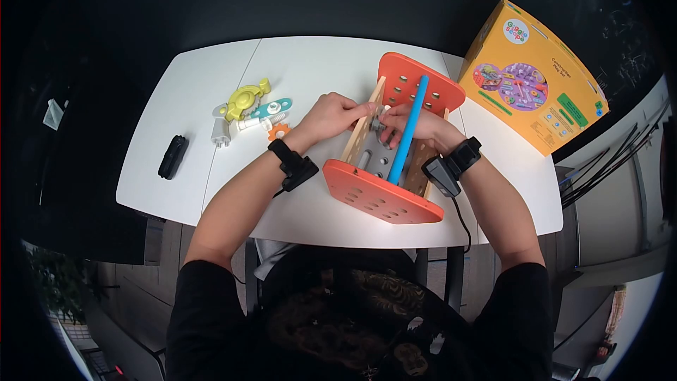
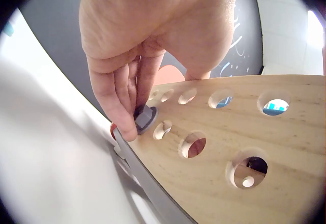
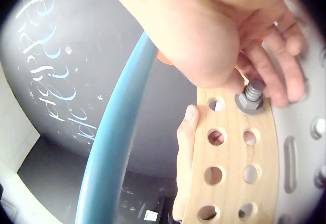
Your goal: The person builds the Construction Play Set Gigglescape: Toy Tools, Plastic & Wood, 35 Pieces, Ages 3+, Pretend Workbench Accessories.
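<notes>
An orange-ended toy workbench (image 1: 384,194) stands on its base, with a blue bar (image 1: 410,130) across its top. My left hand (image 1: 328,120) reaches over a perforated wooden side panel (image 2: 219,132). Its fingers hold the grey hex head of a bolt (image 2: 145,118) against the outer face, while the thumb lies over the panel's upper edge. Inside the frame, my right hand (image 1: 423,125) has thumb and fingers around a grey flanged nut (image 3: 249,105). The bolt's threaded end sticks out through that nut. Part of the right thumb is hidden behind the palm.
Left of the workbench lie a yellow-green toy saw (image 1: 243,102), a teal strip (image 1: 271,108), a white bolt (image 1: 257,123), an orange gear (image 1: 279,131) and a grey piece (image 1: 221,132). A black case (image 1: 173,156) is farther left. A yellow box (image 1: 536,77) stands at the right.
</notes>
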Tool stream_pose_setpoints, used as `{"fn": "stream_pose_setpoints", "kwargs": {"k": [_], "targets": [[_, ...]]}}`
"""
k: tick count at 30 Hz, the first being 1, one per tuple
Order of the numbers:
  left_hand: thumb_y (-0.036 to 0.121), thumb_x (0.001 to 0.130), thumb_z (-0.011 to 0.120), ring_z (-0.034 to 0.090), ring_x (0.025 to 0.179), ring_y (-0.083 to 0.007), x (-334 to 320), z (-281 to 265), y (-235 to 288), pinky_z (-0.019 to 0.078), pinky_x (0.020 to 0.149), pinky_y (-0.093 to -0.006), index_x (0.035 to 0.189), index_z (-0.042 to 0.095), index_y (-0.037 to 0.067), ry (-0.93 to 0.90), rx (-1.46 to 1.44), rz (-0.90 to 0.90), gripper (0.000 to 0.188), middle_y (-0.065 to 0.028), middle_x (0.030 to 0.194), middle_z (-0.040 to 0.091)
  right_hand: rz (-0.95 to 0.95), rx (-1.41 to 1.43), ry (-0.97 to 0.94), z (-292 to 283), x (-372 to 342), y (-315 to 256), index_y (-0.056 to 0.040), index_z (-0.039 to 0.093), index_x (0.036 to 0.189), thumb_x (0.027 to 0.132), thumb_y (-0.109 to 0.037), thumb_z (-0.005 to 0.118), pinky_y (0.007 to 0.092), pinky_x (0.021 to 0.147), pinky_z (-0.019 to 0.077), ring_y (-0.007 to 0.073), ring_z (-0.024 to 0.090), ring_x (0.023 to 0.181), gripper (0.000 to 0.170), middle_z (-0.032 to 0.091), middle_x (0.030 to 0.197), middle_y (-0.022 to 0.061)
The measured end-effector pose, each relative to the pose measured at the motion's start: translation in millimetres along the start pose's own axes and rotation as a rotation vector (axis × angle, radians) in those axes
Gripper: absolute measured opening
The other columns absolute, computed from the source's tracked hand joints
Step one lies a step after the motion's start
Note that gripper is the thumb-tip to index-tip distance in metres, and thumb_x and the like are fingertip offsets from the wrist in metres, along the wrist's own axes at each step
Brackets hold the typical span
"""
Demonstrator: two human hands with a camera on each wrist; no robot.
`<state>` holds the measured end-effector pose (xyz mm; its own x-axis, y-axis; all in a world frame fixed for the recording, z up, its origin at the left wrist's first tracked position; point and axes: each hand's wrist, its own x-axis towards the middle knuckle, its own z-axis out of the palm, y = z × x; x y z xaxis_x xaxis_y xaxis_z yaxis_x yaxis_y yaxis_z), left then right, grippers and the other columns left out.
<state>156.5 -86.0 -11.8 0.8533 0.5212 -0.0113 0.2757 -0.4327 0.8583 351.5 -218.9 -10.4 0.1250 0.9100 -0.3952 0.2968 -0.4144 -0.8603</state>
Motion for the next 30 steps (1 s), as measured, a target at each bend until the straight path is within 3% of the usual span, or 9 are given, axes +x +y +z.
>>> {"fn": "stream_pose_setpoints", "kwargs": {"k": [1,3,7,9,16,19,24,30], "targets": [[0.058,0.093,0.064,0.063,0.068,-0.0154,-0.5,-0.3,0.9,0.0500,0.066,-0.0304,0.093,0.079,-0.002,0.000,0.000,0.000,0.061,-0.0102,0.070,0.069,0.000,0.000,0.000,0.0,2.0,2.0,0.0004,0.061,0.115,0.102,-0.029,0.061,0.0259,0.066,0.0574,0.0150,0.070,0.071,0.033,0.072,0.090,0.0108],[0.057,0.093,0.064,0.063,0.069,-0.0156,-1.6,-0.8,2.7,0.0503,0.067,-0.0305,0.095,0.079,-0.002,-0.007,0.006,-0.004,0.061,-0.0104,0.071,0.069,0.015,0.072,0.022,1.1,6.9,7.0,-0.0037,0.067,0.102,0.100,-0.036,0.062,0.0201,0.045,0.0390,0.0051,0.059,0.056,0.033,0.073,0.076,0.0064],[0.057,0.093,0.064,0.064,0.069,-0.0157,-1.1,0.2,0.4,0.0506,0.067,-0.0307,0.096,0.079,-0.002,-0.001,-0.006,-0.001,0.061,-0.0109,0.072,0.070,-0.037,0.159,0.044,4.2,0.2,0.2,-0.0045,0.065,0.104,0.100,-0.038,0.061,0.0201,0.045,0.0393,0.0050,0.059,0.056,0.034,0.072,0.075,0.0058],[0.057,0.093,0.064,0.064,0.069,-0.0157,-1.0,1.1,-1.6,0.0509,0.067,-0.0309,0.095,0.079,-0.002,0.012,-0.028,0.030,0.062,-0.0115,0.072,0.070,0.026,0.195,0.030,2.7,3.3,-2.7,-0.0031,0.058,0.108,0.099,-0.029,0.066,0.0264,0.063,0.0572,0.0152,0.069,0.069,0.029,0.070,0.084,0.0110],[0.058,0.093,0.064,0.064,0.068,-0.0160,-0.5,0.0,-0.6,0.0510,0.067,-0.0310,0.093,0.079,-0.002,0.006,0.004,0.012,0.062,-0.0118,0.071,0.070,-0.047,0.104,0.016,3.3,1.0,2.6,-0.0112,0.053,0.098,0.093,-0.019,0.074,0.0261,0.067,0.0557,0.0114,0.066,0.071,0.023,0.068,0.089,0.0051],[0.058,0.093,0.064,0.064,0.067,-0.0162,-0.3,-0.6,0.2,0.0509,0.067,-0.0311,0.092,0.079,-0.002,0.001,0.010,0.009,0.062,-0.0117,0.071,0.070,-0.053,0.067,0.015,2.5,3.2,4.8,-0.0079,0.058,0.102,0.097,-0.023,0.070,0.0259,0.070,0.0557,0.0115,0.066,0.073,0.020,0.068,0.090,0.0044],[0.059,0.093,0.063,0.064,0.068,-0.0161,0.4,1.2,-2.4,0.0509,0.067,-0.0308,0.094,0.079,-0.002,0.014,0.003,0.017,0.063,-0.0113,0.071,0.070,0.015,-0.012,-0.008,-0.1,4.9,3.0,0.0023,0.065,0.112,0.104,-0.036,0.057,0.0263,0.067,0.0565,0.0129,0.067,0.071,0.040,0.068,0.088,0.0073],[0.058,0.093,0.064,0.063,0.069,-0.0157,-0.6,0.0,0.0,0.0507,0.068,-0.0302,0.095,0.079,-0.002,0.002,-0.001,-0.003,0.062,-0.0112,0.072,0.070,0.017,0.155,0.034,1.6,6.7,1.7,0.0000,0.063,0.113,0.103,-0.034,0.059,0.0258,0.066,0.0561,0.0131,0.067,0.071,0.036,0.069,0.089,0.0083]]}}
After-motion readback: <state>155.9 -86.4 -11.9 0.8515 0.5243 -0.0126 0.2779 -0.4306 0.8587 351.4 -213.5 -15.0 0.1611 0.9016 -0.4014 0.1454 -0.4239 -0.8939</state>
